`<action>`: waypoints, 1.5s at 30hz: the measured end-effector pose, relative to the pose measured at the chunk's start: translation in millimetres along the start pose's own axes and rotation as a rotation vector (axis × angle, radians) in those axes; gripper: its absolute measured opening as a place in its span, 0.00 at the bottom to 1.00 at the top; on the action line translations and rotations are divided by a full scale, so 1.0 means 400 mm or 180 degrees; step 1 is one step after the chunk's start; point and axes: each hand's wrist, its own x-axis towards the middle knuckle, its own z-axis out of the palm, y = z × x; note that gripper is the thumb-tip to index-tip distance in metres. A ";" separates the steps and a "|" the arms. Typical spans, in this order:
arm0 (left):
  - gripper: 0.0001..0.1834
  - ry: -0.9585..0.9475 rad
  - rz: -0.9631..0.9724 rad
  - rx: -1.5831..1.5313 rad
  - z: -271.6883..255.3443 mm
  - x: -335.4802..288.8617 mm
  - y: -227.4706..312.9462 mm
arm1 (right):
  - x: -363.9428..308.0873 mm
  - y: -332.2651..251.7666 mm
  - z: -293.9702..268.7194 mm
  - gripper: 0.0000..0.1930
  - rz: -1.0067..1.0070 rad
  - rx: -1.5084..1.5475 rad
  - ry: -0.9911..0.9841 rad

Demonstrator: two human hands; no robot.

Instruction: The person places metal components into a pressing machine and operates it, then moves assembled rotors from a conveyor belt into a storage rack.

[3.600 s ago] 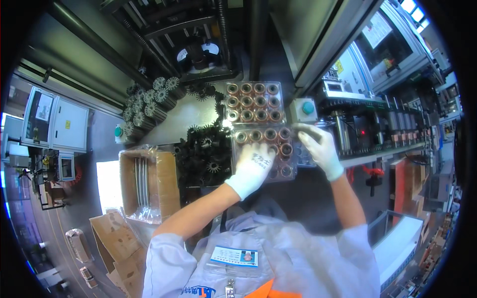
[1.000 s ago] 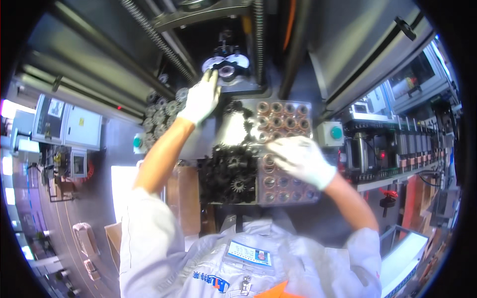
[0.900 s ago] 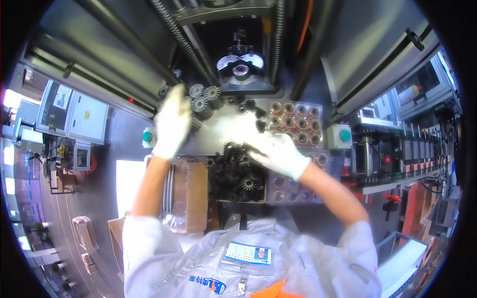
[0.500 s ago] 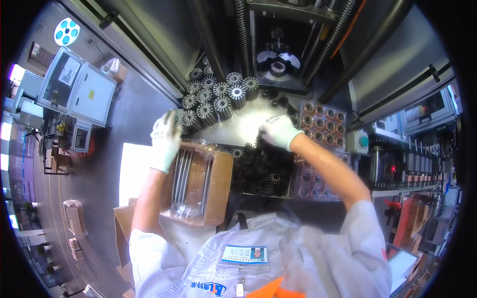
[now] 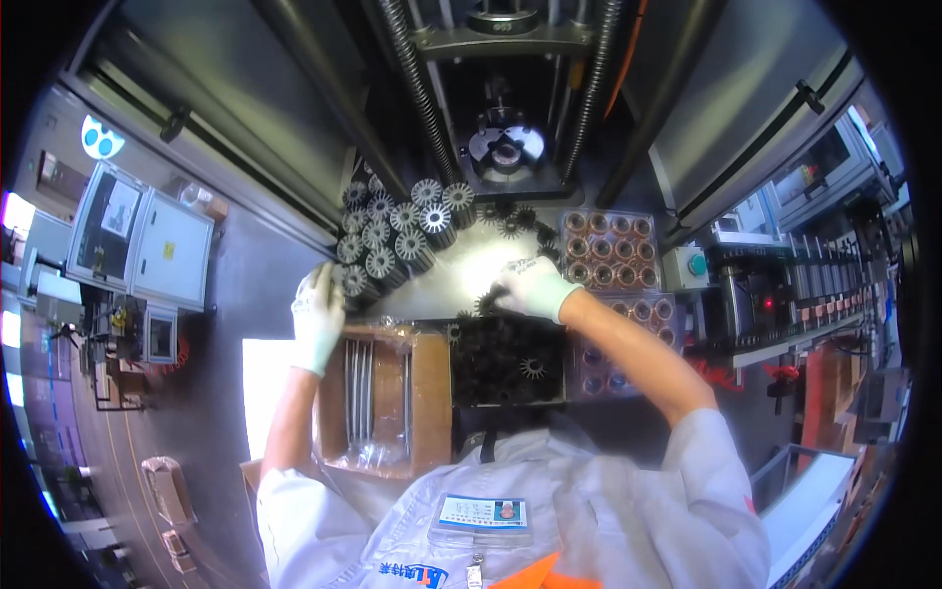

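Note:
My gloved right hand (image 5: 536,287) is above the near edge of the bright metal work surface (image 5: 456,270). Its fingers are bent together at a dark toothed disc (image 5: 487,300). Right below is a black tray (image 5: 505,399) of loose dark toothed discs. On the left, my gloved left hand (image 5: 319,312) is beside the standing slotted metal cores (image 5: 381,261), with its fingertips bent at their near left edge. What those fingertips touch is hidden.
A press with a round fixture (image 5: 506,155) stands at the back. Clear trays of copper-coloured rings (image 5: 601,248) lie on the right, by a box with a green button (image 5: 698,264). An open cardboard box (image 5: 430,412) holding metal rods (image 5: 361,393) is at the near left.
The whole view has shifted, so the press and cores appear lower and further left. Both hands stay near the same places, the right one slightly nearer the disc at the tray's edge.

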 end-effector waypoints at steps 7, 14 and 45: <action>0.25 0.0046 0.0579 0.0485 0.056 0.044 0.195 | -0.006 0.004 0.027 0.13 -0.0490 -0.0384 0.0476; 0.26 0.0170 0.0973 0.0528 0.086 0.047 0.149 | 0.001 0.083 -0.080 0.21 0.0944 -0.0306 0.1068; 0.20 0.0125 0.0643 -0.1723 -0.068 0.098 0.384 | 0.300 0.266 -0.422 0.20 0.0943 0.2208 0.2409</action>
